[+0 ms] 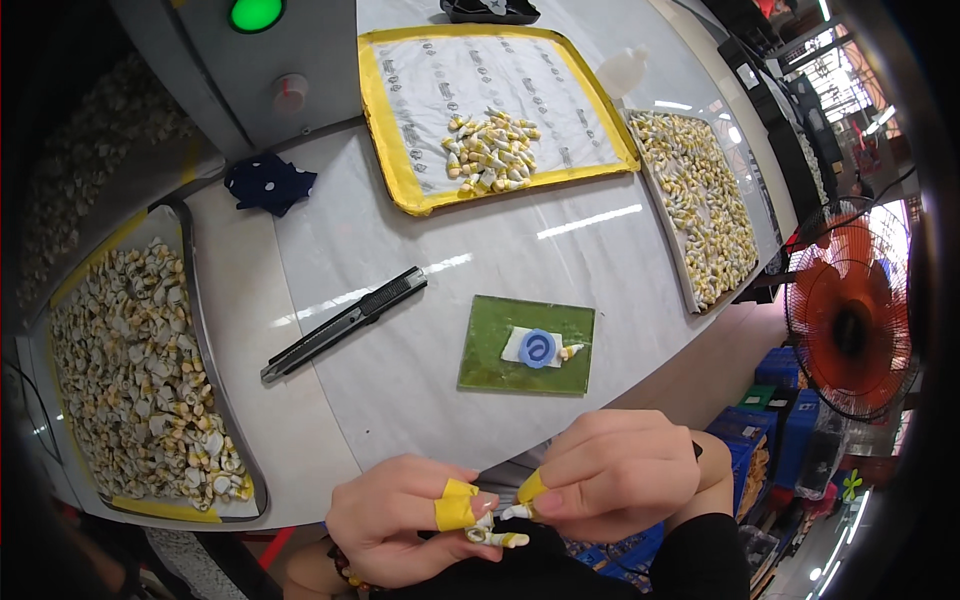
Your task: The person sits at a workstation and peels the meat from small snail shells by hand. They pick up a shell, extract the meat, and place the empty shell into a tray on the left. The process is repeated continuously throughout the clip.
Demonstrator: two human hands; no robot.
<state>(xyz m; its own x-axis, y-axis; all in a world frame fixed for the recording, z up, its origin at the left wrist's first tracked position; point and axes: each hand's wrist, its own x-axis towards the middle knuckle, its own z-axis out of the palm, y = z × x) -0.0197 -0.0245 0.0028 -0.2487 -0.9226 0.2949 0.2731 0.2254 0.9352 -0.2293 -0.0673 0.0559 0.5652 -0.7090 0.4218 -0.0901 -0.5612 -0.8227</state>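
Head view, looking down: a person's left hand [405, 520] and right hand [615, 475] meet at the near edge of a white plastic-covered counter [400, 360], both pinching a small cream-and-yellow twisted wire part [497, 533]. The left thumb, wrapped in yellow tape, and the taped right fingertip are closed on the part from either side, so neither hand is nearer; its long axis runs roughly left to right between them, just below the fingertips. Directly ahead lies a green rectangular cutting mat [527, 345] bearing a blue ring on a white scrap, with a black utility knife [345, 323] just to its left. A grey tray heaped with similar pale parts [135, 380] sits at the far left, a second grey tray of them [700, 205] at the right, and a yellow-taped tray holding a small pile [490, 110] further back. A dark blue cloth [268, 183] rests near a grey machine.
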